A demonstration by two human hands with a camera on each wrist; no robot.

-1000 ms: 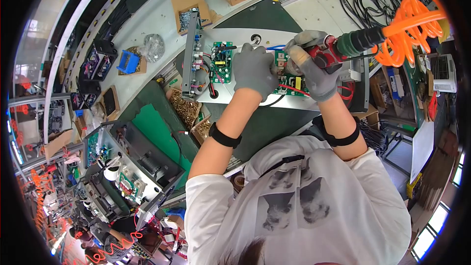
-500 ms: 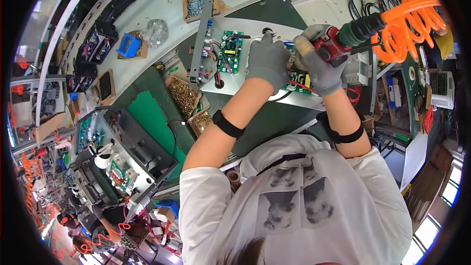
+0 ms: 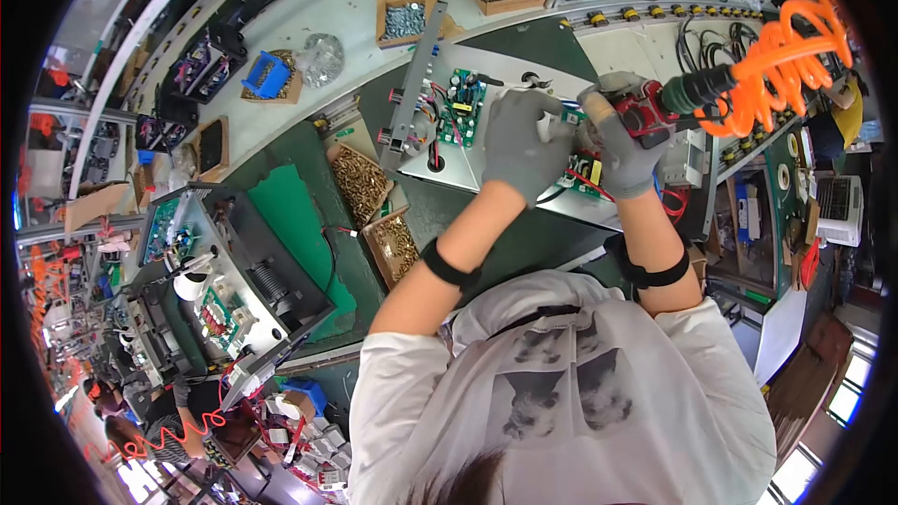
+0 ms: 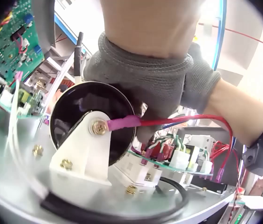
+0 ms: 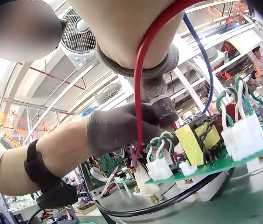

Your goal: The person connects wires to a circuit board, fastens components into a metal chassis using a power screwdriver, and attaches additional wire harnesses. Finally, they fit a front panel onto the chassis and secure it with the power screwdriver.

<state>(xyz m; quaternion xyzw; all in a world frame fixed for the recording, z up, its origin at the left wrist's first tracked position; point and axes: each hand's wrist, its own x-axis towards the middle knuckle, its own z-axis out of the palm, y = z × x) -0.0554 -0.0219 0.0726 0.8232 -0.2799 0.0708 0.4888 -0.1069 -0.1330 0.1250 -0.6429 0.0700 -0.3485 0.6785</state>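
Observation:
My gloved right hand (image 3: pixel 625 145) grips a red power driver (image 3: pixel 645 112) whose dark green end runs into an orange coiled hose (image 3: pixel 790 47). Close to its left, my gloved left hand (image 3: pixel 528 145) reaches over a grey metal panel (image 3: pixel 444 168), fingers bent toward the driver's front. I cannot tell what those fingers hold. In the left wrist view, the left hand is behind a black round part (image 4: pixel 94 100) on a white bracket (image 4: pixel 85 161). A circuit board (image 5: pixel 206 170) with white connectors and a yellow transformer (image 5: pixel 199 142) lies under the hands. The driver's tip is hidden.
Left of the hands is another green board (image 3: pixel 460 110) beside an upright metal plate (image 3: pixel 416 84). Boxes of brass screws (image 3: pixel 360 187) stand near the left forearm. An opened chassis (image 3: pixel 234 271) sits farther left. Small-part boxes (image 3: pixel 407 23) line the back bench.
The panel and bench have shifted rightward in the head view. My left fingers have drawn away from the panel's dark round hole and come closer to the right hand, which keeps hold of the driver.

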